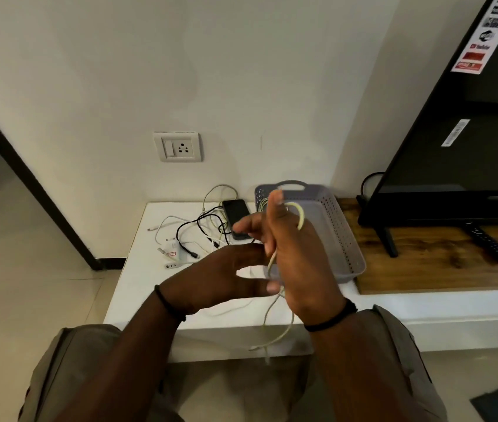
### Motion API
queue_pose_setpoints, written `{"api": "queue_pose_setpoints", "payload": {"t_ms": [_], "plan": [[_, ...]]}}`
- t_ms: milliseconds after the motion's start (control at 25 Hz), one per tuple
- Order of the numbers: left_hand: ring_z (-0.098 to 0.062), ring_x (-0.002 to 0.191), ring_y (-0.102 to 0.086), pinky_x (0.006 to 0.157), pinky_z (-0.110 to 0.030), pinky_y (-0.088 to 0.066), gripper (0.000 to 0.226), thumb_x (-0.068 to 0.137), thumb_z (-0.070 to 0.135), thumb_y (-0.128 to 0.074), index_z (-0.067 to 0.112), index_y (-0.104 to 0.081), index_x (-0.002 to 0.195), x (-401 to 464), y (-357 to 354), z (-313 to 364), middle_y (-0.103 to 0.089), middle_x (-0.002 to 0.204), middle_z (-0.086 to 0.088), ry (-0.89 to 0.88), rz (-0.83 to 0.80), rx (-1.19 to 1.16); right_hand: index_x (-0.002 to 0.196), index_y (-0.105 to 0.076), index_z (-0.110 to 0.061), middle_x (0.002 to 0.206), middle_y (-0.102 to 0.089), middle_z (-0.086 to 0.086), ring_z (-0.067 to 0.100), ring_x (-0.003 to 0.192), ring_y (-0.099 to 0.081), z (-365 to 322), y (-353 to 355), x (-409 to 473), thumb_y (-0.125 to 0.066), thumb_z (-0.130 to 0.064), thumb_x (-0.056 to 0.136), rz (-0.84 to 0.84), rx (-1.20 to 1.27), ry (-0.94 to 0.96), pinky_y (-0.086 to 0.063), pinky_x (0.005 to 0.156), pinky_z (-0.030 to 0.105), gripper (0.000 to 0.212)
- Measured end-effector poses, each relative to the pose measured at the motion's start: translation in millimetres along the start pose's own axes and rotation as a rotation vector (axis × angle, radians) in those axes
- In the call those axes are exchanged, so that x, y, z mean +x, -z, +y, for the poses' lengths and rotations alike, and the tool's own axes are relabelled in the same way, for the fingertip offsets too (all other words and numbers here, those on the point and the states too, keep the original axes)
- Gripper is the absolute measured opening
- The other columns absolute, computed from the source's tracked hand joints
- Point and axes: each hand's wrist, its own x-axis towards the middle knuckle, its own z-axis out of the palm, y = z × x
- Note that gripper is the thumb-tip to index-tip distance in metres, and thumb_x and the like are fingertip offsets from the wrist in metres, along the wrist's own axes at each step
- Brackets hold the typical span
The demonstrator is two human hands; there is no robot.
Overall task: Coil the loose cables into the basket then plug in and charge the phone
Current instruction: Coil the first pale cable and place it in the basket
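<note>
Head view: my right hand (298,257), raised over the table (138,287), has its fingers looped by a pale cable (299,216) whose tail hangs straight down. My left hand (220,278), fingers spread, sits just left. The basket (345,236) lies right behind.

The basket (342,236) is light purple with rows of little holes. Left of the basket lie a black phone (236,215), a black cable (194,228) and white cables (165,225). Right of the basket, the board (430,263) is brown wood.
</note>
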Motion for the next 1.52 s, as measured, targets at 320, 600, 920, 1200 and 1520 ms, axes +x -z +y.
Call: {"api": "queue_pose_setpoints", "payload": {"t_ms": [320, 600, 920, 1200, 1520], "plan": [[-0.027, 0.080, -0.066, 0.081, -0.030, -0.052, 0.022, 0.099, 0.017, -0.046, 0.015, -0.066, 0.088, -6.8, -24.6, 6.1, -0.067, 0.074, 0.004, -0.189, 0.151, -0.336, 0.069, -0.053, 0.002, 0.107, -0.074, -0.005, 0.030, 0.058, -0.067, -4.4, -0.4, 4.9, -0.033, -0.058, 0.090, -0.261, -0.213, -0.059, -0.048, 0.041, 0.041, 0.067], [-0.026, 0.064, -0.054, 0.068, -0.035, -0.049, 0.020, 0.093, 0.041, -0.058, 0.025, -0.067, 0.085, -5.8, -16.8, 15.0, -0.051, 0.068, -0.013, -0.352, 0.238, -0.569, 0.065, -0.047, 0.009, 0.113, -0.073, 0.003, 0.037, 0.044, -0.052, -25.5, 7.1, 16.5, -0.034, -0.052, 0.089, -0.446, -0.090, -0.048, -0.046, 0.045, 0.044, 0.068], [-0.014, 0.064, -0.038, 0.060, -0.028, -0.035, 0.025, 0.100, 0.023, -0.038, 0.011, -0.052, 0.084, -5.9, -12.4, -7.6, -0.044, 0.072, -0.002, -0.245, 0.235, -0.349, 0.061, -0.044, 0.002, 0.076, -0.071, 0.024, 0.047, 0.069, -0.068, -34.1, 6.0, 20.8, -0.036, -0.052, 0.087, -0.399, 0.095, 0.137, -0.046, 0.054, 0.070, 0.061], [-0.011, 0.059, -0.035, 0.061, -0.031, -0.038, 0.038, 0.091, 0.050, -0.047, 0.014, -0.046, 0.077, -8.5, -4.8, -77.8, -0.040, 0.070, -0.003, -0.045, 0.258, -0.240, 0.053, -0.048, -0.016, 0.044, -0.047, 0.003, 0.015, 0.029, -0.040, -65.4, 16.1, 28.5, -0.033, -0.053, 0.088, -0.354, 0.286, 0.277, -0.039, 0.044, 0.025, 0.053], [-0.008, 0.053, -0.034, 0.051, -0.025, -0.037, 0.045, 0.084, 0.059, -0.049, 0.015, -0.052, 0.075, -10.1, -3.1, -122.0, -0.037, 0.063, 0.002, 0.105, 0.271, -0.207, 0.049, -0.043, -0.013, 0.040, -0.038, 0.002, 0.013, 0.025, -0.023, -92.6, 36.5, 31.1, -0.030, -0.050, 0.086, -0.311, 0.443, 0.305, -0.026, 0.040, 0.011, 0.054]]}}
